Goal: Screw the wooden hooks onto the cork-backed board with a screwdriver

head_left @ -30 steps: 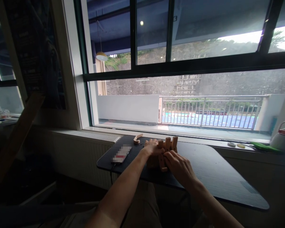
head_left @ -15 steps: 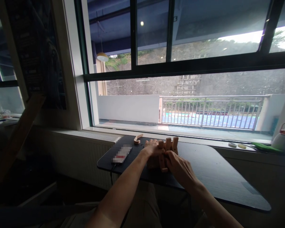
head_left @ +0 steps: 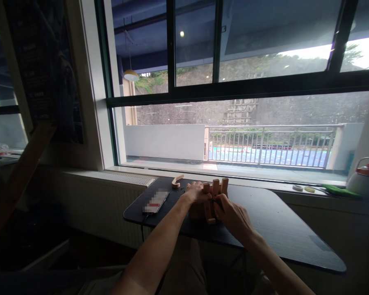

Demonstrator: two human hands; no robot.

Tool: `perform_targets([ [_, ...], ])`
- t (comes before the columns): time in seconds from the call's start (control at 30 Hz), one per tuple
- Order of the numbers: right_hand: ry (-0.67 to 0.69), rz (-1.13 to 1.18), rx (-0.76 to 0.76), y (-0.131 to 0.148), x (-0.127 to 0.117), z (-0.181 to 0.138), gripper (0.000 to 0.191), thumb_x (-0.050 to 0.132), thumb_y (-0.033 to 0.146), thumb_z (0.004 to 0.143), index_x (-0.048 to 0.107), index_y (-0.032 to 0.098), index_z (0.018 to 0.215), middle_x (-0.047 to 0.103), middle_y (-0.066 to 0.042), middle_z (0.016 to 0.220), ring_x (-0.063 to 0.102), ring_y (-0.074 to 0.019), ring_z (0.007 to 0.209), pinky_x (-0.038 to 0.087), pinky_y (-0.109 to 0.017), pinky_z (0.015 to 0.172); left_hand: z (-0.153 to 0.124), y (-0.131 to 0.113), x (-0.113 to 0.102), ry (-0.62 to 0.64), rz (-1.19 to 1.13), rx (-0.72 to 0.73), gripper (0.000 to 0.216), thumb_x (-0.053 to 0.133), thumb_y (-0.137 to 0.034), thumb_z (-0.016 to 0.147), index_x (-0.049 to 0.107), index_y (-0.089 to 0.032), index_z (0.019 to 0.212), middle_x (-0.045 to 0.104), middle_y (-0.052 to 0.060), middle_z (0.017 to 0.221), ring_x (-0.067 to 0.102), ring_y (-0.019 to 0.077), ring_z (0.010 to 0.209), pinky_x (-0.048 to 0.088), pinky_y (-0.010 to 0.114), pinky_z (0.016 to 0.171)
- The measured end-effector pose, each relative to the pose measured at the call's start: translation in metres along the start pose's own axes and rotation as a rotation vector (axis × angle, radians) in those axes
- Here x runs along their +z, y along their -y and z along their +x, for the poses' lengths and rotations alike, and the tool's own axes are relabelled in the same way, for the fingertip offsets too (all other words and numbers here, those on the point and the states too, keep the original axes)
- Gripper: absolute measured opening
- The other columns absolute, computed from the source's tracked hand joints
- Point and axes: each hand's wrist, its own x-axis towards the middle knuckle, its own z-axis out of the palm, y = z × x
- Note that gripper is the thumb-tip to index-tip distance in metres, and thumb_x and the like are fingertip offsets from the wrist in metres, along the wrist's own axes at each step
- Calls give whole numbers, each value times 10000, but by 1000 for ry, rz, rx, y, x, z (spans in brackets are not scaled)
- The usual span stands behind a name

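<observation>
On the dark table, my left hand [head_left: 194,192] is closed around the left side of a wooden piece [head_left: 209,215] with several upright wooden prongs [head_left: 215,187]. Its lower end curves out toward me in a short hook. My right hand [head_left: 233,213] is against the right side of this piece, its thumb and fingers pinched near the middle. Something small and dark shows at those fingertips, too small to name. Beyond my left hand lies a loose J-shaped wooden hook [head_left: 176,181], with a few tiny dark bits [head_left: 182,188] beside it.
A phone [head_left: 156,202] with a cable lies at the left of the black table [head_left: 279,229]. On the windowsill at right are tape rolls [head_left: 309,189], a green object [head_left: 335,190] and a white kettle-like container [head_left: 363,182]. A radiator [head_left: 110,192] is at left.
The view has shifted slightly. My right fingers have turned a little at the wooden piece, and the small dark thing at their tips shows more. My left hand keeps its hold.
</observation>
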Motion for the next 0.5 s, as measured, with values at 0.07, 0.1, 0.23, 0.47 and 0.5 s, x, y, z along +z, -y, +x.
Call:
perform_targets([
  [0.07,-19,-5,-50,2,-1,0,146,414,273,895,514,223,989,683,-14,904,646,-178,733,297,-261,534,0,0,1,-6,6,0,325,519,-339,891,524,-160,1162,545,87,1177,553,216,1033,469,440,879],
  [0.1,-30,-5,-69,4,-2,0,153,418,256,890,512,225,1007,668,-16,965,642,-173,759,302,-259,539,0,0,1,-10,8,1,326,520,-339,890,524,-159,1162,545,87,1176,554,216,1031,471,439,876],
  [0.23,-44,-9,-106,6,-2,0,154,391,249,906,517,220,991,644,-15,973,627,-154,742,310,-256,540,0,1,3,-23,11,2,323,522,-329,891,521,-156,1164,545,87,1173,561,211,1016,483,427,859],
  [0.47,-64,-33,-107,5,3,-2,166,382,269,922,539,217,923,670,-10,880,642,-158,708,295,-262,522,2,1,4,-30,14,-5,320,523,-323,891,520,-153,1162,550,86,1163,569,205,996,494,414,840],
  [0.5,-70,-31,-95,5,3,-2,163,384,271,922,538,217,921,675,-8,871,646,-160,706,296,-262,522,2,1,4,-28,13,-3,320,523,-324,891,521,-153,1162,550,86,1162,569,204,995,495,414,839],
])
